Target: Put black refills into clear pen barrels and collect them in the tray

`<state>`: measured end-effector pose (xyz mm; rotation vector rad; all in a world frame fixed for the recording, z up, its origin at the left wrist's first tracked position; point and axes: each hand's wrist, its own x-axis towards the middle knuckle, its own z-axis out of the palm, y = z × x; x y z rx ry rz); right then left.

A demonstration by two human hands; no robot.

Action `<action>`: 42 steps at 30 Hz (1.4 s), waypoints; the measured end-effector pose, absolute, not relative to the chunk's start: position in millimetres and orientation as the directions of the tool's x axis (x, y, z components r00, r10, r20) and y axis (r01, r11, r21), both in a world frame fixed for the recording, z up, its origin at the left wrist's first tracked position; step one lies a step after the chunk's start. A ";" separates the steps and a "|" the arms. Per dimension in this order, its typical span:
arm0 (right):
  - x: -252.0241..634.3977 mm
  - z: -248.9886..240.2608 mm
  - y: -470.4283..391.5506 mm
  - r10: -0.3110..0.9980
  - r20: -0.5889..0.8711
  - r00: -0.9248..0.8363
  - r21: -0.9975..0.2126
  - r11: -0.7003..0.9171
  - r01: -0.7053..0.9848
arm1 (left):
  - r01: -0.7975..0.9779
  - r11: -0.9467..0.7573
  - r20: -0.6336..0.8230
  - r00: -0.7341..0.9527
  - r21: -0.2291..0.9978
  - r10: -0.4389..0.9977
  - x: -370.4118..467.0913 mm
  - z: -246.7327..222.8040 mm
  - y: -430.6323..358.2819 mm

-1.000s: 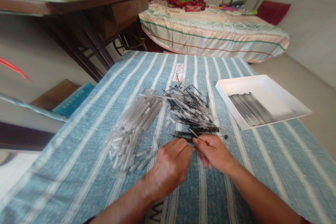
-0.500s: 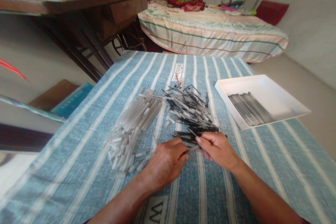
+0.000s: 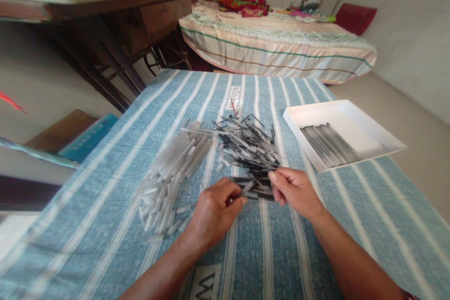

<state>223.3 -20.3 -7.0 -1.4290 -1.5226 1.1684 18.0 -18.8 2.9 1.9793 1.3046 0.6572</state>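
Observation:
My left hand [image 3: 218,211] is closed in a pinch on a greyish, see-through pen barrel [image 3: 249,186], whose free end points up and right. To its right, my right hand [image 3: 297,192] has thumb and forefinger pressed together; whatever is between them is too small or hidden to make out. Just beyond both hands lies a messy pile of black and clear pen parts [image 3: 251,145], thin black sticks among them. On the left, a heap of clear pen barrels [image 3: 176,164] lies mostly lengthwise, with a few loose near my left wrist.
A shallow white box [image 3: 372,143] stands at the right, with a row of dark-filled pens [image 3: 328,145] in it. The blue striped tablecloth [image 3: 105,225] covers the table. Beyond are a wooden desk [image 3: 158,14] at left and a bed [image 3: 281,42].
My hands have moved slightly apart, the right one up a little. The pen barrel in my left hand now tilts upward. The whole view has shifted a little.

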 end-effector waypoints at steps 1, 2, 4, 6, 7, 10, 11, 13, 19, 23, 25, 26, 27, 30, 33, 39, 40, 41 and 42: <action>229.1 -6.0 -18.4 0.996 -0.053 -0.072 -0.944 -0.027 0.328 | 0.547 -0.206 0.024 0.320 0.811 0.947 17.0 3.2 -16.9; 235.2 -5.2 -16.4 0.999 -0.036 -0.030 -0.942 -0.024 0.334 | 0.493 -0.132 -0.009 0.273 0.860 0.962 16.1 3.1 -14.9; 247.1 -4.6 -12.6 1.000 -0.015 0.023 -0.939 -0.022 0.344 | 0.370 0.013 -0.093 0.200 0.929 0.975 14.5 2.4 -11.6; 256.7 -5.4 -9.4 0.999 -0.011 0.038 -0.937 -0.024 0.348 | 0.262 0.128 -0.174 0.160 0.956 0.972 13.4 2.1 -8.9; 260.3 -6.3 -8.2 0.999 -0.015 0.042 -0.936 -0.029 0.351 | 0.223 0.168 -0.203 0.145 0.960 0.968 13.0 2.6 -7.8; 266.6 -9.9 -6.3 0.998 -0.051 0.045 -0.926 -0.064 0.373 | 0.133 0.219 -0.233 0.102 0.967 0.967 11.4 5.9 -4.7; 267.4 -11.1 -6.1 0.997 -0.067 0.036 -0.922 -0.075 0.380 | 0.101 0.221 -0.230 0.089 0.970 0.969 10.7 7.0 -3.7; 267.5 -12.8 -6.7 0.996 -0.091 -0.006 -0.916 -0.082 0.392 | 0.032 0.222 -0.223 0.068 0.975 0.972 8.7 8.3 -1.8; 249.8 -13.5 -12.9 0.954 0.004 -0.301 -0.758 0.199 0.621 | -0.118 0.238 -0.230 0.073 0.964 0.970 2.9 2.7 0.1; 229.1 -13.2 -17.9 0.901 -0.034 -0.432 -0.403 0.383 0.832 | -0.153 0.248 -0.239 0.076 0.956 0.968 2.4 1.2 0.0; 221.5 -12.5 -19.2 0.908 -0.095 -0.409 -0.234 0.379 0.896 | -0.165 0.257 -0.248 0.072 0.952 0.966 3.0 2.2 0.3; 219.0 -12.0 -19.4 0.912 -0.123 -0.391 -0.178 0.368 0.913 | -0.171 0.264 -0.256 0.069 0.949 0.964 3.4 2.8 0.5; 217.4 -11.5 -19.3 0.916 -0.145 -0.374 -0.141 0.354 0.924 | -0.177 0.271 -0.263 0.068 0.946 0.962 3.8 3.2 0.7; 217.4 -11.2 -18.4 0.926 -0.180 -0.333 -0.123 0.315 0.941 | -0.199 0.287 -0.278 0.070 0.937 0.958 5.0 4.1 0.7; 223.1 -12.3 -17.5 0.926 -0.154 -0.344 -0.196 0.312 0.929 | -0.228 0.301 -0.292 0.074 0.926 0.954 6.1 5.2 0.2; 237.1 -14.0 -17.6 0.935 -0.095 -0.343 -0.507 0.251 0.825 | -0.289 0.331 -0.331 0.052 0.898 0.942 6.9 8.3 0.0; 238.4 -14.2 -17.9 0.939 -0.098 -0.330 -0.575 0.217 0.789 | -0.296 0.335 -0.334 0.055 0.894 0.941 6.7 8.3 0.0; 239.4 -14.4 -18.2 0.942 -0.097 -0.320 -0.636 0.189 0.748 | -0.300 0.337 -0.335 0.060 0.893 0.940 6.4 8.0 0.1; 239.9 -14.4 -18.5 0.946 -0.088 -0.313 -0.685 0.171 0.708 | -0.300 0.338 -0.334 0.066 0.892 0.940 6.2 7.6 0.1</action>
